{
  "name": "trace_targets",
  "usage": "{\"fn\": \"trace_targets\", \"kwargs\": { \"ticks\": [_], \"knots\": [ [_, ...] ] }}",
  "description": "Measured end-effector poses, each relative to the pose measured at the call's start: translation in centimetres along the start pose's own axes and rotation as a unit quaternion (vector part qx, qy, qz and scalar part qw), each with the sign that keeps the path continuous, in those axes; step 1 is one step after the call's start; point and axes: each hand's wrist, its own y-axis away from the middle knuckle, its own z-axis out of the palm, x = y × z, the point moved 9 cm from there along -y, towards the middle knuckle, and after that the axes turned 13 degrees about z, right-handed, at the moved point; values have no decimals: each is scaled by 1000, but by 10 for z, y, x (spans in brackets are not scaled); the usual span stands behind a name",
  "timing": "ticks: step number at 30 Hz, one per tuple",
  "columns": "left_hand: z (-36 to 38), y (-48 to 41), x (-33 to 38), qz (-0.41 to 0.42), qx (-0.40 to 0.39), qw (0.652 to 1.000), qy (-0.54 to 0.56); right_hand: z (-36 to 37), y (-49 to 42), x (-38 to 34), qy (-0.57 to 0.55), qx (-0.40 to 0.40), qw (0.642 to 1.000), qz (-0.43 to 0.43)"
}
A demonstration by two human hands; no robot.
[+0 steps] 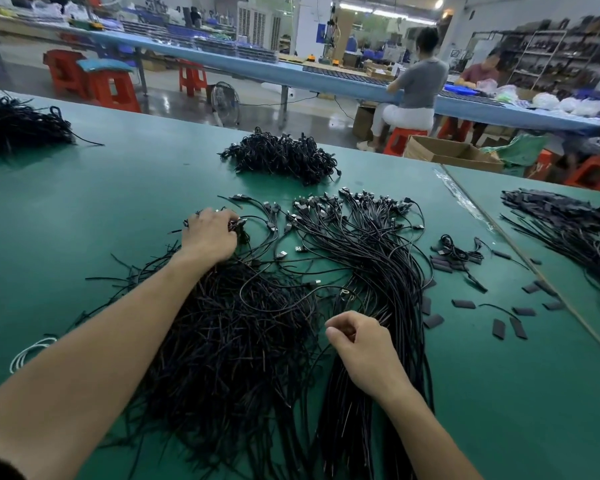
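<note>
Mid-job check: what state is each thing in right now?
left hand, gripping connector ends
right hand, fingers curled, hold unclear
tangled pile, loose, unsorted
straight bundle, laid parallel, plugs fanned out
far heap, coiled, untouched
black sleeves, scattered flat
cardboard box, open

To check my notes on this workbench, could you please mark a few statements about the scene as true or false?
1. The left hand grips cable ends on the table, beyond the right hand. True.
2. The table is red. False: it is green.
3. Small flat black pieces lie scattered to the right of the straight cables. True.
4. The white cord lies at the table's right edge. False: it lies on the left, beside the left arm.
</note>
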Motion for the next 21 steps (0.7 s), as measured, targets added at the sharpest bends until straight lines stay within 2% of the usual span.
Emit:
{"fn": "trace_targets", "kwargs": {
  "ticks": [3,6,8,12,14,17,19,21],
  "knots": [
    [-10,13,16,13,72,996,-52,4,-7,-19,131,34,989,-55],
    [-15,35,54,122,149,979,-66,22,-11,-46,248,39,960,-121],
    [-5,49,79,208,114,971,-16,36,-13,-57,308,41,939,-144],
    [24,72,104,302,-50,949,75,43,-8,-70,357,77,913,-181],
    [29,80,104,298,-77,942,136,31,-4,-76,281,98,933,-202],
    [21,92,98,272,-70,929,241,-7,3,-75,24,84,980,-181],
    [6,97,95,274,-19,916,292,-33,9,-69,-104,105,975,-168],
    [-15,99,94,280,66,898,332,-62,15,-60,-178,167,956,-164]
  ]
}}
